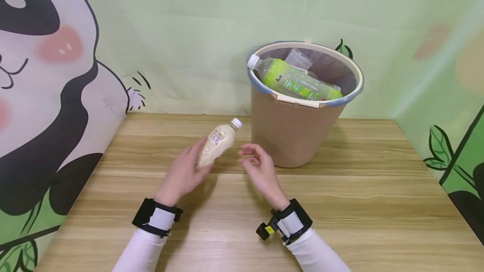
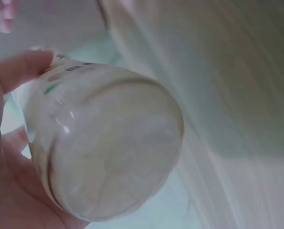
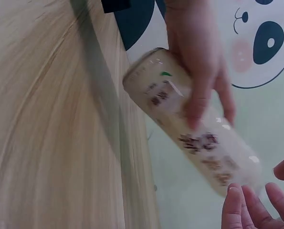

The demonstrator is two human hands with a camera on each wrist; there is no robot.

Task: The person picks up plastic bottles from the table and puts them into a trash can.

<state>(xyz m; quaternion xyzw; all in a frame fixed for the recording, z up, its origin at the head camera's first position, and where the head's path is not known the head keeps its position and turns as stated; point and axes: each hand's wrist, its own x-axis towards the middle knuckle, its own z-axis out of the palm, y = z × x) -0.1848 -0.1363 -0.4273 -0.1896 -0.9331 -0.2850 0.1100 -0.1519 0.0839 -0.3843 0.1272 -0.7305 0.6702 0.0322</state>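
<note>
A small cream-coloured bottle (image 1: 218, 142) with a white cap is gripped in my left hand (image 1: 184, 172), tilted with its cap toward the upper right. In the left wrist view the bottle's round base (image 2: 118, 148) faces the camera, thumb on one side and fingers on the other. Printed dark lettering shows along the bottle (image 3: 194, 129) in the right wrist view. My right hand (image 1: 261, 172) is to the right of the bottle, apart from it in the head view, its fingers loosely bent and holding nothing.
A brown bin (image 1: 289, 131) with a blue-edged liner stands on the wooden table (image 1: 359, 205), just beyond my right hand. Inside, a green-labelled plastic bottle (image 1: 298, 81) leans against the rim over a clear plastic cup (image 1: 298, 58). A panda-print backdrop (image 1: 181, 45) surrounds the table.
</note>
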